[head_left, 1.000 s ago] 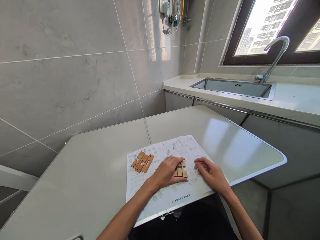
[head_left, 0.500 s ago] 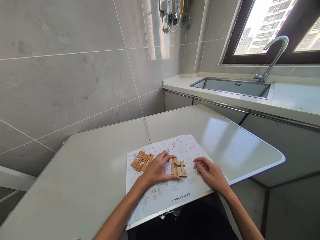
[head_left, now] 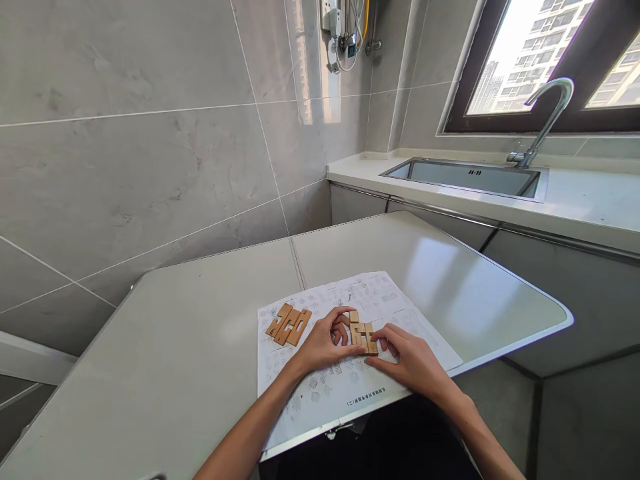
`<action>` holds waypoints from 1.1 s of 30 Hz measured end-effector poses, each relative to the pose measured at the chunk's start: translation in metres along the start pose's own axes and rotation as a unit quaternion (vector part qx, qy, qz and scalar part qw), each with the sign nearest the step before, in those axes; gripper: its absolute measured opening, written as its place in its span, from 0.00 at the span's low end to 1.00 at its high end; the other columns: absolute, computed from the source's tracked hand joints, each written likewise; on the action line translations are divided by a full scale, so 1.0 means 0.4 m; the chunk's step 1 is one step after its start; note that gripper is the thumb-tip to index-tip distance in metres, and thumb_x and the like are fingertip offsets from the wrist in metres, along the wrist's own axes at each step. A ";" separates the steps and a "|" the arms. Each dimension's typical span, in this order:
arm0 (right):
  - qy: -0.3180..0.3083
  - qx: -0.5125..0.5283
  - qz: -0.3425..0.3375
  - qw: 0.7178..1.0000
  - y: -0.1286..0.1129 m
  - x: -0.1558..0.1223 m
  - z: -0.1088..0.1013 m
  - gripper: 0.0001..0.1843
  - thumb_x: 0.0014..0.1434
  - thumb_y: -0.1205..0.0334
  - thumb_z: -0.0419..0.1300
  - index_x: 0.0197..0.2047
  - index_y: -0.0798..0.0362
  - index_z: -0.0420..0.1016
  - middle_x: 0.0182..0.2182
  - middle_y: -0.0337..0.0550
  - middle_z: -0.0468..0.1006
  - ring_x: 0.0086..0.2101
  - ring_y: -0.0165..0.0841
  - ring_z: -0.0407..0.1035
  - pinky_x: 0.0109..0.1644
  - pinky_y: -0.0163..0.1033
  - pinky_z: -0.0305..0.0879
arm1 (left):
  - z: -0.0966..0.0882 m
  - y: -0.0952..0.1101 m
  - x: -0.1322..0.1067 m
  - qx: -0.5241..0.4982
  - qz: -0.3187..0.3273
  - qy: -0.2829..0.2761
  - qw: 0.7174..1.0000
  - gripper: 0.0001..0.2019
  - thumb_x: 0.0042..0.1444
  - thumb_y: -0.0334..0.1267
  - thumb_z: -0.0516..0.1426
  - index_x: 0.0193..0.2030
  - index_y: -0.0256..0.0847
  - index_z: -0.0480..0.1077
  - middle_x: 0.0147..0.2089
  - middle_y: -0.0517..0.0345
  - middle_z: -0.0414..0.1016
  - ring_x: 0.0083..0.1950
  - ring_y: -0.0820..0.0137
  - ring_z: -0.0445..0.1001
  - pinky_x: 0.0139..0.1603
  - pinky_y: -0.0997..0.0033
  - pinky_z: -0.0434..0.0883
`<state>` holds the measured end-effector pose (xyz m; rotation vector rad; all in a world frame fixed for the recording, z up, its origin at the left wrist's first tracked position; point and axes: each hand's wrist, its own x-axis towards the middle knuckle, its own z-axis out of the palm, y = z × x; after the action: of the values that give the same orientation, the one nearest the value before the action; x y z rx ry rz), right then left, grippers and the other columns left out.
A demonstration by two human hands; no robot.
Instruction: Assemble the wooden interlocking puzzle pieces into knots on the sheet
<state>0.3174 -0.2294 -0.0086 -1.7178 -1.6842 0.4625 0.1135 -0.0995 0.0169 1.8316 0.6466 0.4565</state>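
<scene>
Notched wooden blocks [head_left: 364, 343], closely grouped, on paper [head_left: 325, 400]

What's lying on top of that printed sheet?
On the printed sheet: three flat wooden pieces at left, lighter wooden blocks between the left hand and right hand. Whatever's beneath them is covered.

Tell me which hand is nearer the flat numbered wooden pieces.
Left. The left hand is just right of the flat pieces, apart from them; the right hand is farther off, at the right side of the paler wooden blocks.
</scene>
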 end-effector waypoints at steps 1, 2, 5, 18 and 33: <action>0.003 -0.005 -0.002 1.000 -0.002 0.001 0.006 0.12 0.60 0.49 0.69 0.43 0.44 0.77 0.32 0.37 0.76 0.28 0.35 0.68 0.34 0.40 0.63 | 0.001 -0.003 0.001 -0.003 -0.002 0.005 1.000 0.39 0.48 0.51 0.73 0.65 0.48 0.66 0.39 0.63 0.73 0.32 0.75 0.68 0.31 0.72 0.63; 0.005 -0.008 -0.002 1.000 -0.002 0.001 0.011 0.12 0.60 0.49 0.69 0.41 0.45 0.76 0.31 0.36 0.75 0.28 0.35 0.68 0.34 0.39 0.63 | 0.002 -0.006 0.002 -0.006 -0.002 0.008 1.000 0.39 0.48 0.51 0.73 0.65 0.48 0.66 0.40 0.63 0.73 0.32 0.75 0.67 0.32 0.72 0.64; 0.012 -0.004 0.008 1.000 0.004 -0.001 0.022 0.13 0.63 0.47 0.67 0.38 0.46 0.75 0.28 0.37 0.74 0.28 0.35 0.67 0.33 0.39 0.62 | 0.004 -0.012 0.006 -0.026 0.006 0.018 0.999 0.39 0.49 0.49 0.73 0.65 0.46 0.65 0.40 0.62 0.73 0.32 0.75 0.67 0.33 0.72 0.65; 0.072 0.150 0.013 0.986 0.023 -0.010 0.013 0.21 0.71 0.47 0.58 0.58 0.51 0.78 0.37 0.46 0.81 0.31 0.36 0.72 0.33 0.39 0.72 | 0.011 -0.013 0.009 -0.049 -0.016 0.056 0.997 0.38 0.50 0.49 0.72 0.66 0.46 0.65 0.44 0.58 0.74 0.33 0.75 0.68 0.35 0.72 0.67; 0.105 0.135 -0.037 0.985 -0.003 -0.002 0.046 0.14 0.73 0.53 0.57 0.56 0.47 0.77 0.46 0.46 0.82 0.37 0.36 0.76 0.36 0.38 0.75 | 0.009 0.012 -0.001 0.023 -0.014 -0.002 1.000 0.38 0.47 0.50 0.73 0.64 0.47 0.69 0.32 0.67 0.69 0.30 0.74 0.66 0.30 0.73 0.60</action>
<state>0.3042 -0.2263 -0.0210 -1.4483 -1.4575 0.4368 0.1164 -0.1037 0.0203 1.8635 0.6837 0.4221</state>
